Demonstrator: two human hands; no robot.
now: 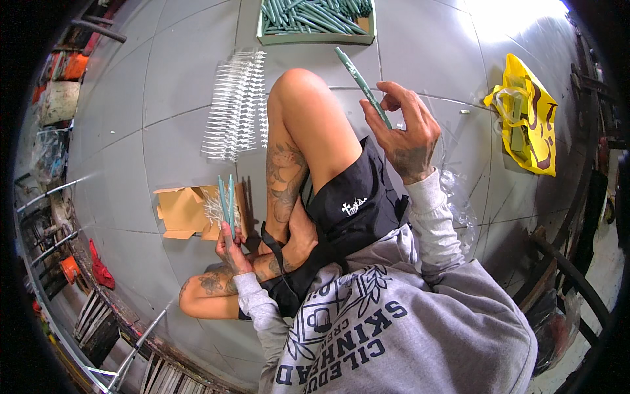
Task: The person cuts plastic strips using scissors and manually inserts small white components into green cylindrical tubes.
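Note:
My right hand is closed on a slim green pen with pale markings, tilted up and to the left above the floor. The thumb and fingers pinch it near its lower end. Lower left, my left hand grips green pens, at least two, standing close together and pointing away from me. Just behind them lies an opened cardboard box with thin whitish strips at its right side. Many more green pens fill a shallow box at the far edge.
Rows of white, pointed pieces lie on the grey tiled floor, left of my raised knee. To the right are a yellow plastic bag and crumpled clear plastic. A metal rack stands along the left side.

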